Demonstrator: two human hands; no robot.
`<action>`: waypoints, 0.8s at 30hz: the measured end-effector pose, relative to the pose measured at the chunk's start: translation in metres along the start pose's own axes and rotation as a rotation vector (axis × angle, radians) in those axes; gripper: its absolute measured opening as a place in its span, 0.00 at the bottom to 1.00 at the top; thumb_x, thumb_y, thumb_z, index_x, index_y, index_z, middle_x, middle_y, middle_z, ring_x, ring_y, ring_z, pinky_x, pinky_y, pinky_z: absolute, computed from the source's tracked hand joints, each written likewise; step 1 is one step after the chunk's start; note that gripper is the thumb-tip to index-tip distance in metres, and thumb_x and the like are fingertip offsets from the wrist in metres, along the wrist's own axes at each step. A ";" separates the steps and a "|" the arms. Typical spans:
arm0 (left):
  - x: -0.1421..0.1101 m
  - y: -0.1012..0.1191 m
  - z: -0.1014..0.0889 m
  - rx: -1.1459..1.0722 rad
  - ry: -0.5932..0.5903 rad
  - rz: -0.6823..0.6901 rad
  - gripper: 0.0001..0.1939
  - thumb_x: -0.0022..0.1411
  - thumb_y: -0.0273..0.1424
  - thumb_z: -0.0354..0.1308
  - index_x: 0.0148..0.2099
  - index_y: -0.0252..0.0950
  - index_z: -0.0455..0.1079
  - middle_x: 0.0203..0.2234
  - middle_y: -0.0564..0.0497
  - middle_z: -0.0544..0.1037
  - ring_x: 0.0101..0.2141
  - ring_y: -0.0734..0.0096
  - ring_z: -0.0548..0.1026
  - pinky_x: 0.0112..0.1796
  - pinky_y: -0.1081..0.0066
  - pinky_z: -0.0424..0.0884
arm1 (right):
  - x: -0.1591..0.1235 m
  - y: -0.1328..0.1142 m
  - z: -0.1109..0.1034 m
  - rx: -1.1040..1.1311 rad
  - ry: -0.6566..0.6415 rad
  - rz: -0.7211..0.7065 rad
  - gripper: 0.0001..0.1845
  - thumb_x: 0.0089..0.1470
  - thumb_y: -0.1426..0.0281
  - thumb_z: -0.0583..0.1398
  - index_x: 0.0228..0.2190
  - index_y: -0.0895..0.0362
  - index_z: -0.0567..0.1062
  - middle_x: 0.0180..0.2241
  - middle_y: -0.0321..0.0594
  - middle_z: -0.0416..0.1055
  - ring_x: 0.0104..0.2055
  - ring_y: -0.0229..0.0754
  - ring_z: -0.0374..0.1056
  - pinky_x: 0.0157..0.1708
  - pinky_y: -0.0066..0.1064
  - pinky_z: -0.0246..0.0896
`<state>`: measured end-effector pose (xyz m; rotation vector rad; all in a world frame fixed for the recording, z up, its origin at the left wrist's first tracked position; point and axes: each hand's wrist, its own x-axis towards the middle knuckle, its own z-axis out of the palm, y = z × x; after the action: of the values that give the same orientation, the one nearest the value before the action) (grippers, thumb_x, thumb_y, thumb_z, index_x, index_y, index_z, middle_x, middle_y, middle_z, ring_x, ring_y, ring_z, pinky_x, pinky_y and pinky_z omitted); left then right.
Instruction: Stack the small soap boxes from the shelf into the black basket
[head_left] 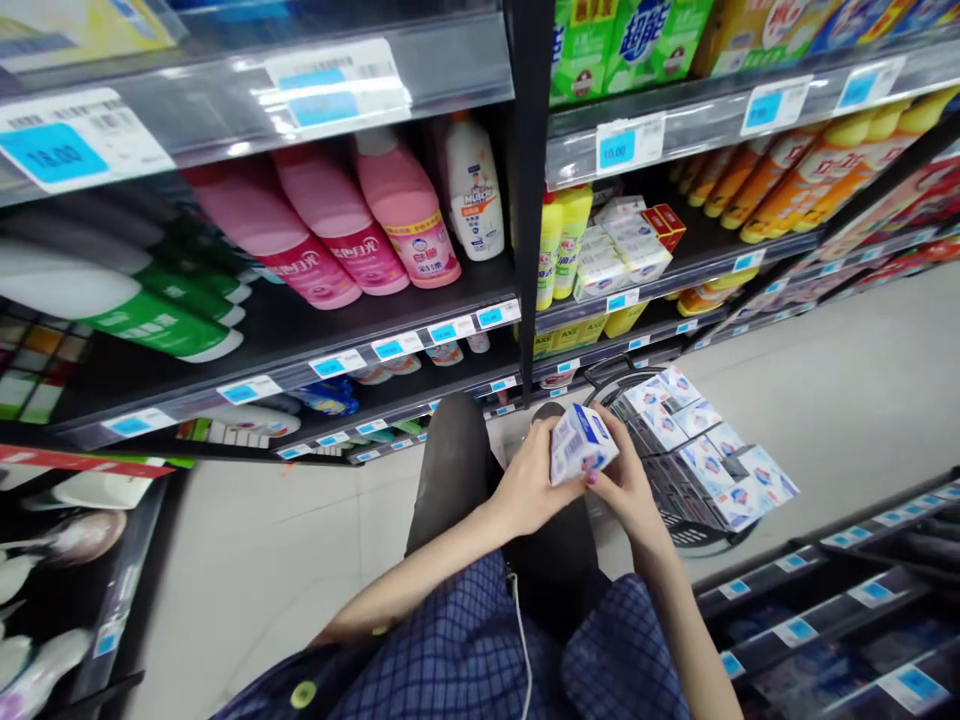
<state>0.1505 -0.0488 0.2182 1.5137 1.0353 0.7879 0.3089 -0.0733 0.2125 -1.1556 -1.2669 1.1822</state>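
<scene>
In front of my knees I hold a small white and blue soap box (576,448), tilted, with printing and a dark blue stripe. My left hand (529,485) wraps its left side, fingers closed round it. My right hand (624,468) grips it from the right, with the thumb at the lower edge. Right of my hands, a dark shopping basket (679,530) on the floor carries several similar white and blue soap boxes (705,440), stacked in blocks above its rim. The undersides of the held box and some fingers are hidden.
Shelves ahead hold pink bottles (409,215), green and white bottles (161,300), orange bottles (810,175) and white boxes (622,250). A black shelf post (523,200) divides them. Another shelf edge (840,590) runs at lower right; a rack with ladles (82,540) stands at left.
</scene>
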 end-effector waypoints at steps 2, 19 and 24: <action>-0.003 0.004 0.001 0.209 0.068 0.167 0.38 0.55 0.46 0.64 0.61 0.32 0.57 0.53 0.36 0.67 0.54 0.51 0.66 0.55 0.51 0.64 | 0.003 -0.006 -0.004 0.091 -0.021 -0.026 0.45 0.46 0.47 0.68 0.60 0.50 0.64 0.59 0.47 0.66 0.60 0.55 0.64 0.59 0.46 0.62; -0.011 -0.007 -0.011 -0.045 0.048 0.260 0.31 0.64 0.48 0.56 0.62 0.37 0.57 0.52 0.39 0.65 0.43 0.64 0.70 0.42 0.64 0.72 | 0.006 0.042 -0.015 0.406 0.300 0.283 0.36 0.58 0.41 0.47 0.58 0.46 0.69 0.52 0.41 0.74 0.61 0.56 0.65 0.61 0.62 0.56; -0.007 -0.013 -0.020 0.048 0.008 0.201 0.25 0.67 0.43 0.55 0.60 0.35 0.61 0.49 0.39 0.70 0.43 0.63 0.71 0.45 0.61 0.71 | 0.005 0.037 -0.019 0.379 0.331 0.329 0.32 0.58 0.42 0.47 0.55 0.43 0.70 0.52 0.38 0.74 0.62 0.55 0.64 0.59 0.61 0.60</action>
<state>0.1274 -0.0470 0.2093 1.6749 0.9230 0.9150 0.3276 -0.0655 0.1757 -1.2360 -0.5850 1.3327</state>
